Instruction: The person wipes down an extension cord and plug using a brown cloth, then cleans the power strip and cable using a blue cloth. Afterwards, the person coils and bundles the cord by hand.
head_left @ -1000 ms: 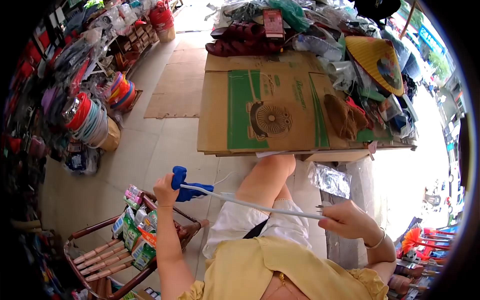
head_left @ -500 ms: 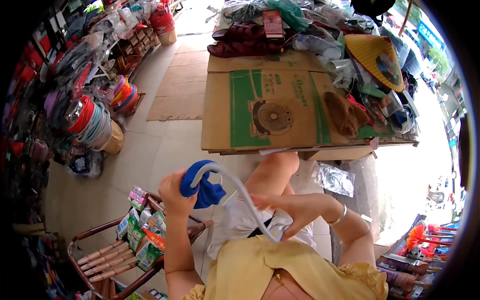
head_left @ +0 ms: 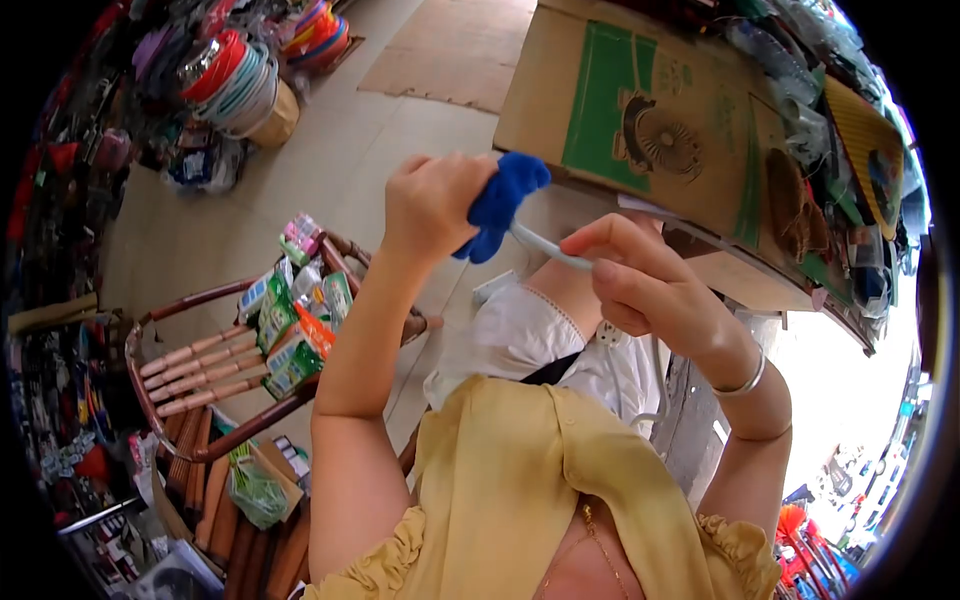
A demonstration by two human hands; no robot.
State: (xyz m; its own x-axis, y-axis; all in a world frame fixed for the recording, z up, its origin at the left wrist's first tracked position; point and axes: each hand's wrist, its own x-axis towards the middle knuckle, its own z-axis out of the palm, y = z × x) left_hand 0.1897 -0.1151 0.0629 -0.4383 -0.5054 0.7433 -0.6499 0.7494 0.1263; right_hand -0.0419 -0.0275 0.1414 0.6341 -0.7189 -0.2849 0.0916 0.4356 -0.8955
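Clenching: my left hand (head_left: 430, 208) is closed in a fist on the blue cloth (head_left: 503, 205), which bunches out on its right side.
Pinching: my right hand (head_left: 645, 290) has thumb and index finger on the pale tube (head_left: 550, 250), whose visible far end meets the blue cloth.
Blue cloth: in front of me, raised above my lap, just beside the near edge of the cardboard (head_left: 740, 85).
Cardboard: far right, tilted in my view, with a green print and a fan picture.
Bracelet (head_left: 745, 378): around my right wrist.
Chair (head_left: 235, 440): near left, brown-framed, bearing colourful packets (head_left: 292, 335).
White shorts (head_left: 520, 335): under my hands, partly behind the yellow top (head_left: 500, 480).
Basins (head_left: 318, 38): far left, stacked on the floor side.
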